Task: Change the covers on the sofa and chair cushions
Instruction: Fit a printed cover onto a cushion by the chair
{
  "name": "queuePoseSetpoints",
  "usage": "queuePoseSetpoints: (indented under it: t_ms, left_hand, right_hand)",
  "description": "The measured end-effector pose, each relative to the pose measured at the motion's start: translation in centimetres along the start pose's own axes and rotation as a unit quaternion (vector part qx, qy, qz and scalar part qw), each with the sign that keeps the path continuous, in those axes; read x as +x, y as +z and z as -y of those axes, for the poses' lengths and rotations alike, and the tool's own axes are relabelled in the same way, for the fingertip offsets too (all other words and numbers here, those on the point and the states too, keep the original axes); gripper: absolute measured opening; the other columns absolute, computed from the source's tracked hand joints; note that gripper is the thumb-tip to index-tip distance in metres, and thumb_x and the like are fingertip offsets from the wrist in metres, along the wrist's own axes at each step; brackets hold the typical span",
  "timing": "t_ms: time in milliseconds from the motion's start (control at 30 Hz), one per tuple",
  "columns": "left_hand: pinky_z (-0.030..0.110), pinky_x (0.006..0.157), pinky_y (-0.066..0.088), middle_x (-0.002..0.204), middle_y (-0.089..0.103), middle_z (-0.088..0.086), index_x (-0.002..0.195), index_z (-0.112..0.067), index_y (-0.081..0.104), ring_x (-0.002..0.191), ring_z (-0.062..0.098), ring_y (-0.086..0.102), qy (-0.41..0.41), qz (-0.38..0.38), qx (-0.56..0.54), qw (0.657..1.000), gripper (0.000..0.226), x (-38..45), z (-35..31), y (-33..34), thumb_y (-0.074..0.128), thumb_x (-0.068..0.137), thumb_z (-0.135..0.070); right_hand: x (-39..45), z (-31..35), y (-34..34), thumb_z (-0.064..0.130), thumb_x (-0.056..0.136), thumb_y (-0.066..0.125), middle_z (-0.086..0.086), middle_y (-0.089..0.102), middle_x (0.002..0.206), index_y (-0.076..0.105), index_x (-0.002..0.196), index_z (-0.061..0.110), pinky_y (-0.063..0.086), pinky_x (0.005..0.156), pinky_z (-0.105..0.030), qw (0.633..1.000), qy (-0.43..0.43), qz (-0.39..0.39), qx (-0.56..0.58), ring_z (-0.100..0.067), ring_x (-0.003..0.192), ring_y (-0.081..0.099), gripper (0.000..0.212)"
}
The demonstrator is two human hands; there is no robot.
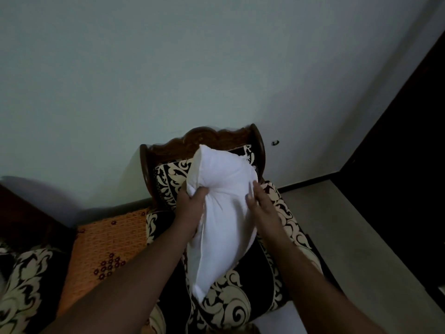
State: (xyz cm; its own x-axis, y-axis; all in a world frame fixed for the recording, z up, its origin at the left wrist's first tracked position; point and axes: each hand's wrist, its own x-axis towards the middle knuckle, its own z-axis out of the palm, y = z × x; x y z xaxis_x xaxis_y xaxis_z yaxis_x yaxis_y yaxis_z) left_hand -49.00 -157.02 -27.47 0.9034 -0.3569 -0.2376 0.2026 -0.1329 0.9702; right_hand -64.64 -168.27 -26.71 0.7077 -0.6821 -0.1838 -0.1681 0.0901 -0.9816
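A bare white cushion [222, 213] stands on end above the seat of a carved wooden chair [204, 138]. The chair's seat and back carry a black and cream floral cover [238, 307]. My left hand [191, 206] grips the cushion's left edge, its fingers curled into the fabric and bunching it. My right hand [262, 206] lies against the cushion's right side with its fingers straight. The cushion's lower end is tucked against the patterned seat cover.
An orange patterned cloth [106, 242] covers a low surface left of the chair. Another black and cream cushion [21, 285] lies at the far left. A pale wall stands behind the chair; grey floor [349, 249] and a dark doorway [404, 141] are on the right.
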Motion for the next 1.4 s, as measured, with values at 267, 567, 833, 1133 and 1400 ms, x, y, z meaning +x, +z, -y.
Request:
queuePoseSetpoints:
  t_ms: [267,567,833,1133,1400]
  left_hand:
    - [0.034,0.089,0.053,0.136,0.052,-0.006,0.155,-0.032,0.026,0.118,0.020,0.059,-0.010,0.096,0.020,0.995,0.097,-2.3,-1.6,4.4,0.083,0.078,-0.049]
    - [0.038,0.106,0.045,0.145,0.051,-0.004,0.159,-0.029,0.024,0.127,0.014,0.051,0.065,0.193,0.231,0.951,0.090,1.6,0.3,0.4,0.075,0.088,-0.048]
    - [0.031,0.060,0.043,0.091,0.059,-0.007,0.110,-0.024,0.056,0.082,0.018,0.061,0.163,0.063,0.488,0.855,0.039,-1.0,7.8,-3.9,0.048,0.098,-0.060]
    - [0.033,0.056,0.034,0.072,0.053,-0.001,0.079,-0.014,0.046,0.064,0.017,0.051,0.296,0.233,0.473,0.796,0.029,-3.8,5.8,-3.2,0.051,0.102,-0.031]
    - [0.031,0.071,0.039,0.083,0.063,-0.002,0.086,-0.023,0.062,0.079,0.015,0.059,0.276,0.336,0.478,0.763,0.040,-5.6,5.0,-2.8,0.042,0.103,-0.054]
  right_hand:
    - [-2.3,-1.1,3.2,0.073,0.046,0.086,-0.010,0.004,0.168,-0.015,0.158,0.030,0.021,0.123,-0.045,0.982,0.039,-0.033,-0.181,-0.027,0.154,0.011,0.157]
    - [-0.1,-1.9,-2.8,0.010,0.071,0.072,-0.006,0.076,0.103,0.067,0.114,0.022,0.058,0.089,-0.056,0.968,0.048,-0.209,0.133,-0.030,0.096,0.073,0.045]
    - [0.9,-1.2,-3.6,0.010,0.071,0.069,-0.012,0.074,0.111,0.070,0.119,0.019,0.058,0.088,-0.049,0.934,0.060,-0.242,0.255,-0.036,0.103,0.071,0.049]
    - [1.9,-1.0,-3.6,-0.003,0.093,0.053,-0.004,0.057,0.113,0.057,0.129,-0.001,0.038,0.066,0.003,0.896,-0.012,-0.401,0.192,-0.018,0.105,0.056,0.036]
    - [2.9,-0.9,-2.4,0.017,0.073,0.053,-0.017,0.068,0.121,0.060,0.131,0.001,0.051,0.092,-0.027,0.935,-0.044,-0.327,0.131,-0.023,0.108,0.063,0.061]
